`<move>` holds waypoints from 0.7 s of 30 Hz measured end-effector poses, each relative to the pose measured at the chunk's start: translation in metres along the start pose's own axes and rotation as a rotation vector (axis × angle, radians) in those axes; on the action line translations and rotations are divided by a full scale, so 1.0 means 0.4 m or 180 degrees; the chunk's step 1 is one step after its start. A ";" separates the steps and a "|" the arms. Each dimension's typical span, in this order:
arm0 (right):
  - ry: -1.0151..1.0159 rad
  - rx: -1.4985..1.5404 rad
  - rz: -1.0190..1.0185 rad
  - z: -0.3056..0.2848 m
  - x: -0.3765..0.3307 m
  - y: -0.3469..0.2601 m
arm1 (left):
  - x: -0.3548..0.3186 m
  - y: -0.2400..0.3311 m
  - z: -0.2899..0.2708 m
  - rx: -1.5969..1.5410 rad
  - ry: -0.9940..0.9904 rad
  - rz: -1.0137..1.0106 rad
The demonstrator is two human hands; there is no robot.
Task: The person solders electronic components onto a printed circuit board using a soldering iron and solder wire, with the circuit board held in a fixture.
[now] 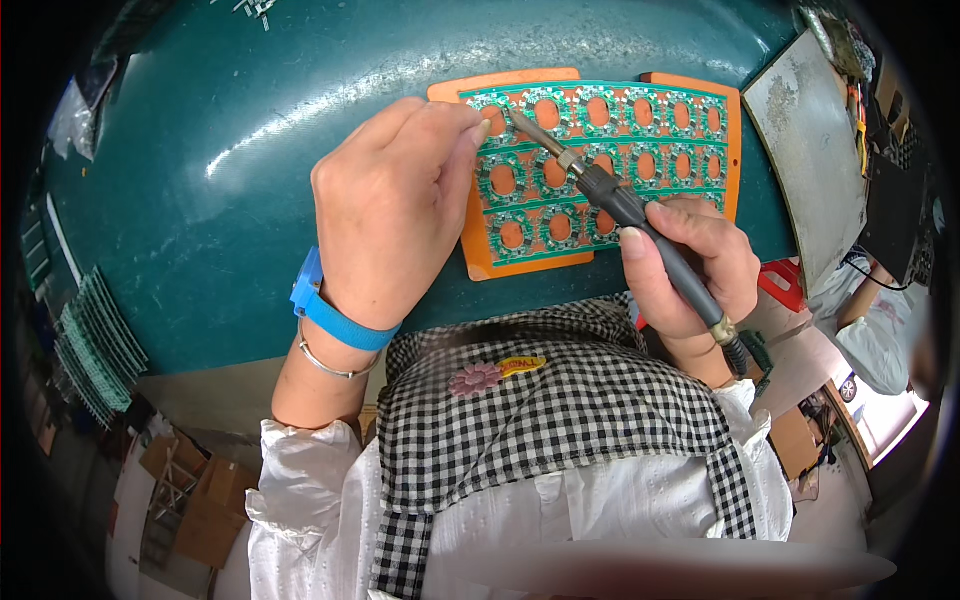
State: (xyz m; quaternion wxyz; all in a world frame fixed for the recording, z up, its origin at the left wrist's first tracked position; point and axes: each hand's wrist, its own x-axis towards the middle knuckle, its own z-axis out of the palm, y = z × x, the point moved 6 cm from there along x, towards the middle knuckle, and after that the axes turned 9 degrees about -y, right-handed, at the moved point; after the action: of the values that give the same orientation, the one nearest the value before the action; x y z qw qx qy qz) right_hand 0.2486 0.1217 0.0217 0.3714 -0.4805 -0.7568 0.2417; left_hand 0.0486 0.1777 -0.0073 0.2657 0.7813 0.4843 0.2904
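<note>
A green circuit board panel with several ring-shaped sections lies on an orange board holder. Orange shows through the round openings. My right hand grips a soldering iron by its dark handle, its metal tip slanting up-left to the ring at the panel's far left corner. Beside that same ring, my left hand is closed in a pinch, thumb and forefinger close to the iron's tip. Whatever lies between those fingertips is too small or hidden to name. A blue wrist strap circles my left wrist.
Under the holder is a green work surface. A grey metal plate stands at its right, above a red plastic piece. Green boards are stacked at far left. Cardboard boxes sit lower left. Another person's arm shows at right.
</note>
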 end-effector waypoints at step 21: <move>-0.0080 0.0083 -0.0046 0.026 -0.006 -0.017 | -0.037 -0.017 -0.031 -0.0031 -0.0074 -0.0118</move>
State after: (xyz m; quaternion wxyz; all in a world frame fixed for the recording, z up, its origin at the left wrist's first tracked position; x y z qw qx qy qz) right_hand 0.2374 0.1168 0.0196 0.3699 -0.4671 -0.7617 0.2548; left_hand 0.0303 0.1684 -0.0065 0.2804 0.7742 0.4942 0.2788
